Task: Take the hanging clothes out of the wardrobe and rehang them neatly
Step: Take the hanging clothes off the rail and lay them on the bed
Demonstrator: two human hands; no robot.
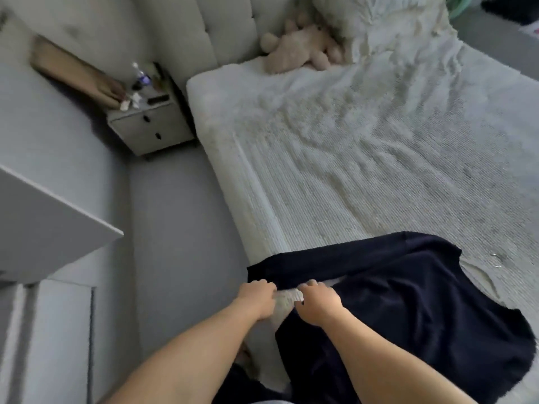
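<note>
Fabric of a dark navy garment (408, 301) is spread over the near corner of the bed (364, 158), in the lower right of the frame, with part of it hanging off the mattress edge toward the bottom. Both hands are placed at its left edge, low in the centre of the frame. The left hand (256, 298) is seen with fingers curled at the dark hem, apparently pinching it; the right hand (319, 304) is curled over the cloth just beside it. Something pale is caught between the two hands, but whether it is a hanger, a lining or the bedcover cannot be told.

The garment is judged to be light, soft and limp: it drapes in loose folds and would sag and crumple if lifted from one point only. It is best taken at two spaced points along a seam or at the shoulders, so that it hangs flat for rehanging. A firm pinch should suffice; little risk of slipping is expected on such matte cloth.

A plush toy (300, 48) is seen at the upper centre, and a bedside cabinet (148, 123) in the upper left.
</note>
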